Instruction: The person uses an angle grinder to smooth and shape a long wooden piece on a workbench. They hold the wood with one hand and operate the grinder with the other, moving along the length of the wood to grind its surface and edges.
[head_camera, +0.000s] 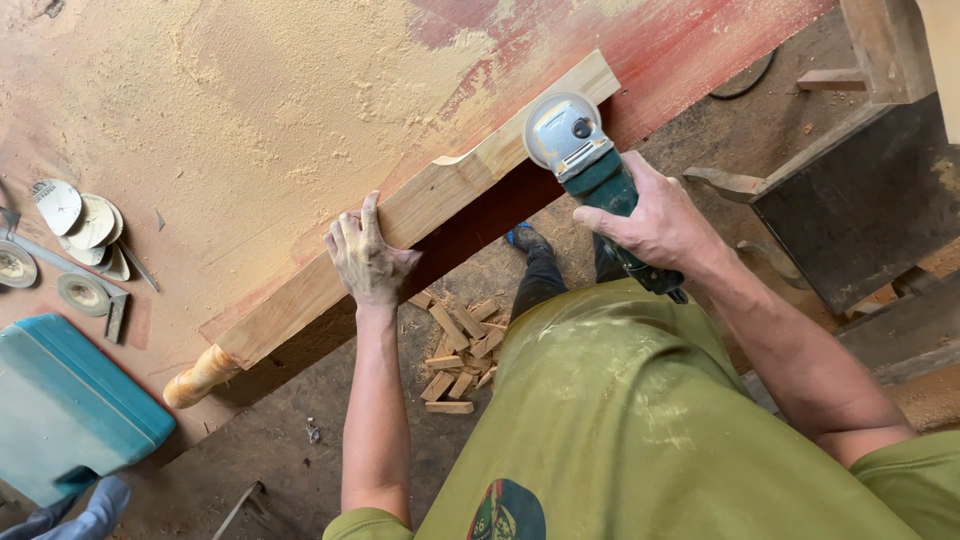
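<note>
A long shaped wooden piece (440, 195) with a turned rounded end lies along the edge of a dusty red workbench (300, 90). My left hand (368, 255) presses flat on its middle, fingers spread over the top. My right hand (655, 220) grips the green body of an angle grinder (580, 150), whose grey head sits against the wood near its far end.
Several sanding discs (80, 225) lie at the bench's left, beside a teal tool case (70, 410). Small wood offcuts (460, 355) litter the floor below. A dark wooden bench (860, 190) stands at the right. My foot (525, 240) shows under the workbench edge.
</note>
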